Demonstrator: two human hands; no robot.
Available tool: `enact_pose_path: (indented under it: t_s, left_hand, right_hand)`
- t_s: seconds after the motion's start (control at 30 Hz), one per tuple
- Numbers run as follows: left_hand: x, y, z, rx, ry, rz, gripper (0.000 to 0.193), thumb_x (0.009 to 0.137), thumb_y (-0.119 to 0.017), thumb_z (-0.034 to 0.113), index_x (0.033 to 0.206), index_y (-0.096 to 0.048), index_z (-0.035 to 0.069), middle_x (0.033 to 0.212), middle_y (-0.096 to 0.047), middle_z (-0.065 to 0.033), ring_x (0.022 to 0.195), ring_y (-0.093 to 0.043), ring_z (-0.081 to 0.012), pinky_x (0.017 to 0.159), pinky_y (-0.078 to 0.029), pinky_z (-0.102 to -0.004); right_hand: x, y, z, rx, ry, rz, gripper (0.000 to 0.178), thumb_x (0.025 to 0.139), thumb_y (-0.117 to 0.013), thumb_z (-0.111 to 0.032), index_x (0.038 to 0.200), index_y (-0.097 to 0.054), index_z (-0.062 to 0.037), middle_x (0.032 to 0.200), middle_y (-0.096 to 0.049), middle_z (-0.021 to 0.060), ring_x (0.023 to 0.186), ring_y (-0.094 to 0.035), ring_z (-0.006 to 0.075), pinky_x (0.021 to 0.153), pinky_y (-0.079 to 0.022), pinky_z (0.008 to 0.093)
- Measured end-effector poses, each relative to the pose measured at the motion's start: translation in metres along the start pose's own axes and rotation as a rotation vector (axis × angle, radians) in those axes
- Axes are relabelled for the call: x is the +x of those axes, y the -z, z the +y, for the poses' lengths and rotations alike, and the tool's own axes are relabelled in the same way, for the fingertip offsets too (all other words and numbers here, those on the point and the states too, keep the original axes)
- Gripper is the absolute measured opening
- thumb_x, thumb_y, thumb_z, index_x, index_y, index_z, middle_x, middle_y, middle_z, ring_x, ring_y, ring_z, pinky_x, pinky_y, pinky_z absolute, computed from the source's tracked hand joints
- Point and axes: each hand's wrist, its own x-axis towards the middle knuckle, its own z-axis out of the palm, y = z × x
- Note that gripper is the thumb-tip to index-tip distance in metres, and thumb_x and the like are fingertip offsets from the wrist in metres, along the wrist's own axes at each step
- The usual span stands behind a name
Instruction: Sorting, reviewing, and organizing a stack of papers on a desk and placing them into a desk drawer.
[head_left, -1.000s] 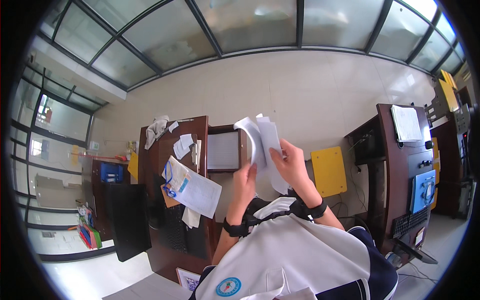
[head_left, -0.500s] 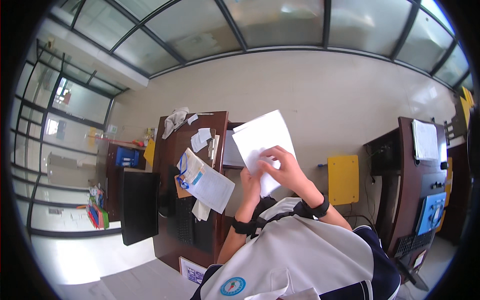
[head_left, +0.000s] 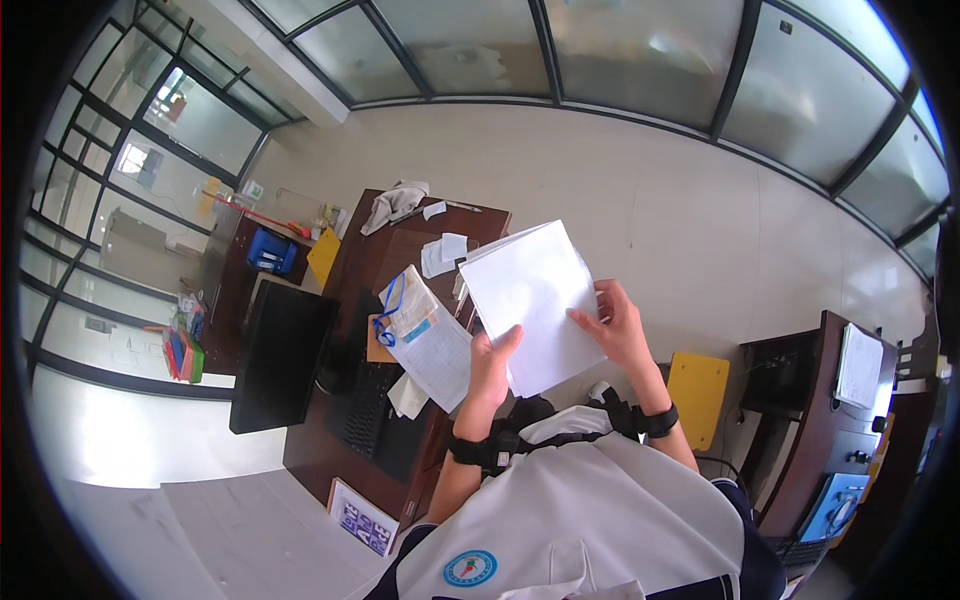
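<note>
A stack of white paper sheets [head_left: 530, 305] is held up in front of me, tilted, its top edges slightly fanned. My left hand [head_left: 491, 367] grips the lower left side, thumb on the top sheet and fingers behind. At the right edge, my right hand [head_left: 613, 325] pinches the sheets between thumb and fingers. The top sheet looks blank. Left of the stack, a printed sheet [head_left: 437, 358] lies on the dark brown desk [head_left: 335, 445], with a blue cord [head_left: 385, 325] coiled at its upper end.
On the desk stand a black monitor [head_left: 283, 355] and a keyboard [head_left: 365, 410]; small paper slips [head_left: 443, 252] and a grey cloth [head_left: 395, 205] lie farther back. A yellow chair [head_left: 697, 400] stands at my right, before a second desk [head_left: 800, 430] holding papers and a blue folder [head_left: 832, 507].
My right hand has moved from over the middle of the sheets to their right edge. The stack now lies flatter and more fully exposed. My view has turned, shifting the room.
</note>
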Motion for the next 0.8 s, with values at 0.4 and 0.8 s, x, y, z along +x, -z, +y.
enact_pose_path:
  t_s: [0.4, 0.8]
  left_hand:
    - [0.031, 0.033, 0.029, 0.051, -0.084, 0.107, 0.028, 0.068, -0.073, 0.007, 0.092, -0.062, -0.004, 0.085, -0.064, -0.0078, 0.073, -0.059, -0.0117, 0.068, -0.046, -0.0245]
    - [0.050, 0.089, 0.052, 0.012, -0.175, -0.068, 0.030, 0.091, -0.049, 0.025, 0.094, -0.058, -0.002, 0.075, -0.055, 0.0024, 0.064, -0.046, -0.0021, 0.057, -0.038, -0.0195]
  right_hand:
    - [0.014, -0.048, -0.022, 0.126, -0.078, -0.021, 0.026, 0.080, -0.064, -0.013, 0.095, -0.050, 0.0035, 0.075, -0.060, 0.0086, 0.070, -0.057, 0.0096, 0.061, -0.046, 0.0236]
    - [0.045, -0.086, -0.016, 0.205, -0.046, 0.152, 0.007, 0.084, -0.057, -0.008, 0.084, -0.054, -0.0014, 0.068, -0.053, -0.0032, 0.060, -0.044, 0.0022, 0.055, -0.034, 0.0182]
